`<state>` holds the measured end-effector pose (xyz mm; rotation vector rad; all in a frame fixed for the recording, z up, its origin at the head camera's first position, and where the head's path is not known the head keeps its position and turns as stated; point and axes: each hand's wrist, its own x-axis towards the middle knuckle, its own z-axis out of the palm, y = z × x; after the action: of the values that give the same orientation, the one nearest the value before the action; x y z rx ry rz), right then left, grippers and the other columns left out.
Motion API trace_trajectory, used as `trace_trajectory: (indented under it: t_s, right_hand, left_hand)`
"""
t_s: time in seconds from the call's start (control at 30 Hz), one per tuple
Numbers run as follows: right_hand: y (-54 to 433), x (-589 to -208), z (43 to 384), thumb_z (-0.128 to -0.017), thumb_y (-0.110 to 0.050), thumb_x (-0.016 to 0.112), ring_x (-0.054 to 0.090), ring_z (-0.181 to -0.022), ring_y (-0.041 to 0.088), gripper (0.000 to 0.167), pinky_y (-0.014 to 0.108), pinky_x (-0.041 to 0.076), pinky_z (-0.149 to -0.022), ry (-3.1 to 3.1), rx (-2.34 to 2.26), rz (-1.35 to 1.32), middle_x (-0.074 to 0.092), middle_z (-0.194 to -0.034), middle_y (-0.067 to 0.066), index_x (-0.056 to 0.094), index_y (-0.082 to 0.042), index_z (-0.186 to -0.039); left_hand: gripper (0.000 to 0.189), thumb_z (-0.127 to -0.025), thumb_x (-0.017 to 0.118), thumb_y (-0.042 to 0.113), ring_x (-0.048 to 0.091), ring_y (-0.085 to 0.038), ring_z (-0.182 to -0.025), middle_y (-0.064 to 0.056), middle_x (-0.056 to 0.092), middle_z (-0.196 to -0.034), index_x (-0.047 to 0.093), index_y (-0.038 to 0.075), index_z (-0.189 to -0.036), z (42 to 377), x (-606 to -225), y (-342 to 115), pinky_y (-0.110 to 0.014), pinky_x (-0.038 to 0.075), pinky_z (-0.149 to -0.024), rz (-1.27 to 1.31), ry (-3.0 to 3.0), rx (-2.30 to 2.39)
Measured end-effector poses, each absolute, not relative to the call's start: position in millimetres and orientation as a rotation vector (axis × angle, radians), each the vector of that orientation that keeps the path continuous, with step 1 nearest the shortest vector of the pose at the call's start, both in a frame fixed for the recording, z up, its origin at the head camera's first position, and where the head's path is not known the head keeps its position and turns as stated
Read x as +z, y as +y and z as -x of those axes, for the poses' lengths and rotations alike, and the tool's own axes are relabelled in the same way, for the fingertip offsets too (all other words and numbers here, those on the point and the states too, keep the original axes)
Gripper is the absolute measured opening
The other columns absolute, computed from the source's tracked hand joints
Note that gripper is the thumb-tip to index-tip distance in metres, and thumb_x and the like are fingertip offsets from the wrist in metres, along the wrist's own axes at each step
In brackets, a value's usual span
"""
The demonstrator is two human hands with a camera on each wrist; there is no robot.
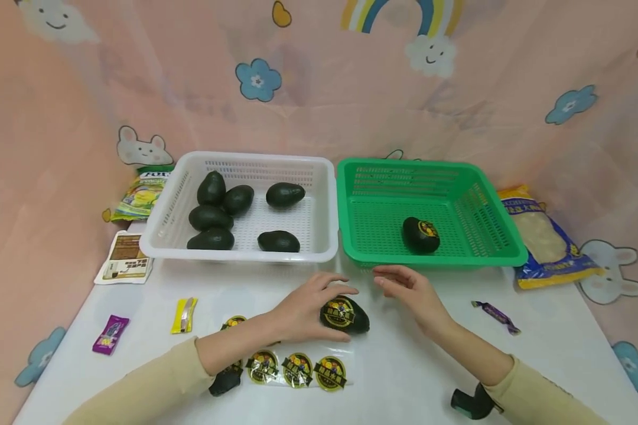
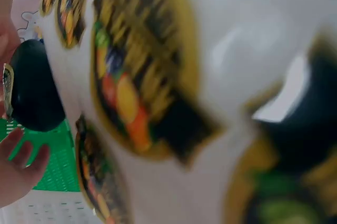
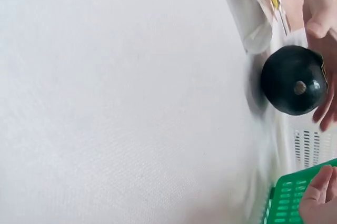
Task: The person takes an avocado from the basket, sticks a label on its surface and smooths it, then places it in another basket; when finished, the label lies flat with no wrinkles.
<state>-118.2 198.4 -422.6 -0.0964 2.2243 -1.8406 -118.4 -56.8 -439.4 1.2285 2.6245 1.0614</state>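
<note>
An avocado point(image 1: 358, 320) with a round black-and-gold sticker lies on the table. My left hand point(image 1: 303, 307) curves loosely around it, thumb on the near side and fingers on the far side. Gaps show between the fingers and the fruit in the wrist views. To its right, my right hand point(image 1: 412, 295) hovers near the green basket's front edge, fingers relaxed, with nothing in it. A sheet of matching stickers point(image 1: 298, 370) lies under and in front of the left forearm. In the right wrist view, the avocado point(image 3: 288, 79) shows its stem end.
Several unlabelled avocados point(image 1: 211, 218) are in the white basket point(image 1: 239, 255). One stickered avocado point(image 1: 417, 237) is in the green basket point(image 1: 436, 260). Food bags point(image 1: 547, 236) stand by the baskets. Small wrapped sweets point(image 1: 110, 334) lie at both sides. A patterned cloth backs the table.
</note>
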Motion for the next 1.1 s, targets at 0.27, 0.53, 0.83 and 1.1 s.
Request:
trace_trajectory:
  t_s: [0.27, 0.53, 0.83, 1.1]
  right_hand:
    - [194.7, -419.7, 128.9, -0.094, -0.021, 0.066, 0.063, -0.105, 0.009, 0.048, 0.042, 0.04, -0.103, 1.982, -1.992, -0.184, 0.067, -0.12, 0.008, 0.05, 0.006, -0.131]
    - [186.7, -424.6, 134.4, -0.092, -0.014, 0.069, 0.063, -0.095, 0.011, 0.01, 0.031, 0.047, -0.089, 1.933, -2.101, -0.275, 0.072, -0.093, -0.003, 0.071, -0.01, -0.1]
    - [186.4, -426.9, 133.5, -0.093, -0.01, 0.065, 0.058, -0.089, 0.013, 0.008, 0.025, 0.047, -0.074, 1.932, -2.126, -0.273, 0.07, -0.088, -0.008, 0.072, -0.014, -0.096]
    - [188.4, -428.3, 132.8, -0.093, -0.018, 0.068, 0.056, -0.094, 0.018, 0.024, 0.029, 0.047, -0.077, 1.976, -2.074, -0.217, 0.072, -0.093, -0.007, 0.069, -0.002, -0.112]
  left_hand:
    - [0.069, -0.074, 0.085, 0.032, 0.048, -0.011, -0.119, 0.006, 0.053, -0.129, 0.054, 0.023, -0.135, 127.2, -440.5, -55.9, -0.031, 0.044, -0.097, -1.245, 2.494, 0.9]
    - [0.066, -0.072, 0.086, 0.029, 0.052, -0.007, -0.11, 0.006, 0.056, -0.123, 0.056, 0.021, -0.131, 132.8, -406.7, -52.2, -0.027, 0.044, -0.094, -1.338, 2.398, 1.084]
    - [0.061, -0.077, 0.082, 0.035, 0.053, -0.012, -0.103, 0.0, 0.057, -0.117, 0.055, 0.019, -0.13, 214.0, -336.9, 0.7, -0.025, 0.046, -0.085, -1.284, 2.574, 1.071]
    - [0.076, -0.086, 0.072, 0.046, 0.047, -0.023, -0.126, -0.01, 0.046, -0.14, 0.04, 0.013, -0.147, 229.3, -346.2, 18.9, -0.035, 0.043, -0.099, -1.081, 2.666, 0.919]
